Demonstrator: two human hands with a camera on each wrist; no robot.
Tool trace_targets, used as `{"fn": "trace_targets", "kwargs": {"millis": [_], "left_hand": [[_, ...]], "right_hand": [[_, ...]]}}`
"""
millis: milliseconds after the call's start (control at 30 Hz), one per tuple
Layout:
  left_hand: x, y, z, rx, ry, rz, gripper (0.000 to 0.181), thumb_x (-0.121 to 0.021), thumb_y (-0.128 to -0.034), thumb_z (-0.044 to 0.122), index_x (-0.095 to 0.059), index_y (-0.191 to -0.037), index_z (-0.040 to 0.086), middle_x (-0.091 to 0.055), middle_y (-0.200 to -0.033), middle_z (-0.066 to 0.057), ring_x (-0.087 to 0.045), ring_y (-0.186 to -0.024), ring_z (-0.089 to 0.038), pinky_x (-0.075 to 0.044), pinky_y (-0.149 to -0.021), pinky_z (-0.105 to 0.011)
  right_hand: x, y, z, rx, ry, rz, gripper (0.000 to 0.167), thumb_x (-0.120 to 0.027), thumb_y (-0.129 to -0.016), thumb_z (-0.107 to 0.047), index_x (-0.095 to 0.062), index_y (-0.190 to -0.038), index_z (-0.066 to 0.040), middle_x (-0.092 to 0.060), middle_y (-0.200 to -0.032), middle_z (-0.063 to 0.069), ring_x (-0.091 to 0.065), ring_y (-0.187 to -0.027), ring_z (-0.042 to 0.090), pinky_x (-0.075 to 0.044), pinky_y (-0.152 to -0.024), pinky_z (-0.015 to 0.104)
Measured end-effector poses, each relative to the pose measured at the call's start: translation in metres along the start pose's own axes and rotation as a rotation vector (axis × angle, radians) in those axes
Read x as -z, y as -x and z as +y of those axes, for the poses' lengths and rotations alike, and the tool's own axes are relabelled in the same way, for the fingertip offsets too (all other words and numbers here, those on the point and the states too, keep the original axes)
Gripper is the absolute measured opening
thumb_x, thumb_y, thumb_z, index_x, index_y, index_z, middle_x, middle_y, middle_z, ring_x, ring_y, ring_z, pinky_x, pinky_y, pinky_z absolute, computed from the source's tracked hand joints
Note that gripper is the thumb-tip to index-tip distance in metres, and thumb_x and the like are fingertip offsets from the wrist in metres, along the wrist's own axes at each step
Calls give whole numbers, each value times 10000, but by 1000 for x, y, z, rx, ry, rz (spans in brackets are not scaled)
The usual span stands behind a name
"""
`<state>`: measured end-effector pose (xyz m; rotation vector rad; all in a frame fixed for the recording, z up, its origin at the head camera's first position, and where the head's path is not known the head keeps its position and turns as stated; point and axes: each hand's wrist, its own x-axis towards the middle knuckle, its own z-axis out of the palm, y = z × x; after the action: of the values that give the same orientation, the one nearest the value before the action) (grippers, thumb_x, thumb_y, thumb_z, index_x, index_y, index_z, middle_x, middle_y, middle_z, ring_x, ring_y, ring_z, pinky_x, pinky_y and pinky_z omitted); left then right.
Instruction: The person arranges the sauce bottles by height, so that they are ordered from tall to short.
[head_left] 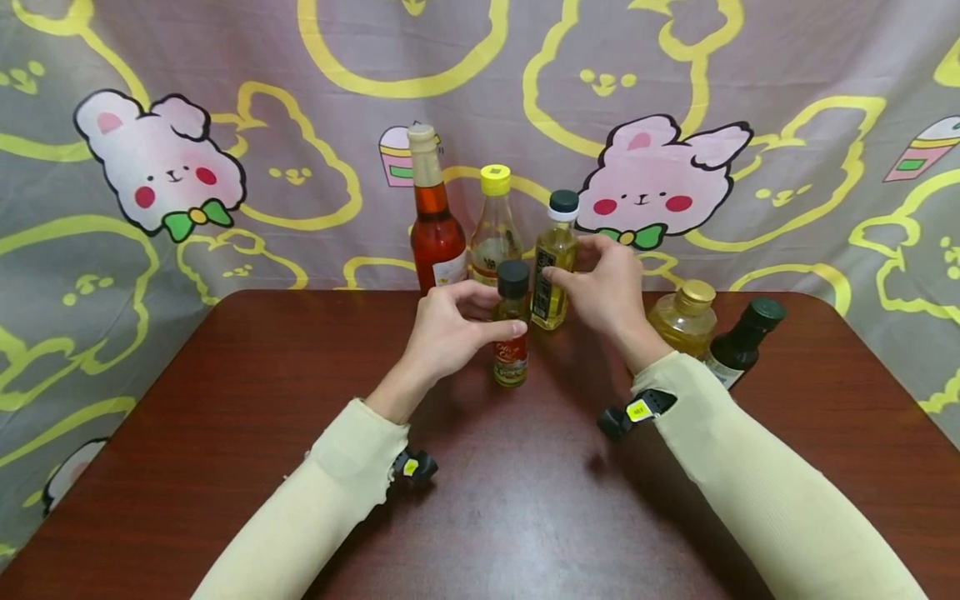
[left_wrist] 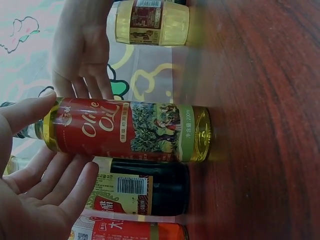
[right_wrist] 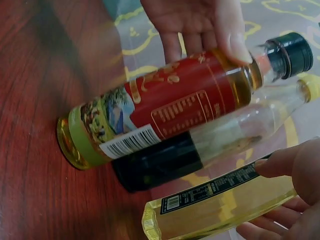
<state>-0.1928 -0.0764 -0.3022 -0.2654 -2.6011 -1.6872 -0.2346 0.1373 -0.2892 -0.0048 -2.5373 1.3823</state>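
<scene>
My left hand (head_left: 450,329) holds a small olive oil bottle (head_left: 510,367) by its upper part, thumb in front and fingers behind. Its red label (left_wrist: 95,125) faces the left wrist view. With my right hand (head_left: 609,283) I grip a square-sided bottle of yellow oil (head_left: 553,279) between thumb and fingers, from its right side. This bottle has a dark green cap and a black label (right_wrist: 215,187). Both bottles are roughly upright and close together; the olive oil one stands nearer to me. Whether their bases touch the table is hard to tell.
Behind the left hand stand a tall red bottle (head_left: 435,237) and a yellow-capped bottle (head_left: 495,229), partly hidden. To the right, beside my forearm, are a gold-capped bottle (head_left: 686,317) and a dark bottle (head_left: 742,342). A patterned curtain (head_left: 480,50) hangs behind the brown table (head_left: 262,400).
</scene>
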Motion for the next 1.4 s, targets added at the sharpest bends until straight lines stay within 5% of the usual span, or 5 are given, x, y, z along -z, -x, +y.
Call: {"fn": "trace_targets", "kwargs": {"millis": [400, 1400], "left_hand": [[3, -1, -1, 2, -7, -4, 461, -936, -814, 313, -774, -1199, 119, -786, -1123, -65, -733, -1021, -226, -610, -927, -415], [3, 0, -2, 12, -35, -26, 470, -924, -823, 339, -766, -1220, 142, -761, -1153, -55, -713, -1062, -228, -598, -938, -435]], "right_hand": [[-4, -13, 5, -2, 6, -28, 574, -842, -915, -221, -626, -1404, -14, -726, -1286, 194, -704, -1182, 337, -570, -1043, 488], [-3, -8, 13, -59, 76, -89, 556, -805, -950, -282, -565, -1361, 5, -695, -1341, 204, -677, -1251, 350, -557, -1079, 506]]}}
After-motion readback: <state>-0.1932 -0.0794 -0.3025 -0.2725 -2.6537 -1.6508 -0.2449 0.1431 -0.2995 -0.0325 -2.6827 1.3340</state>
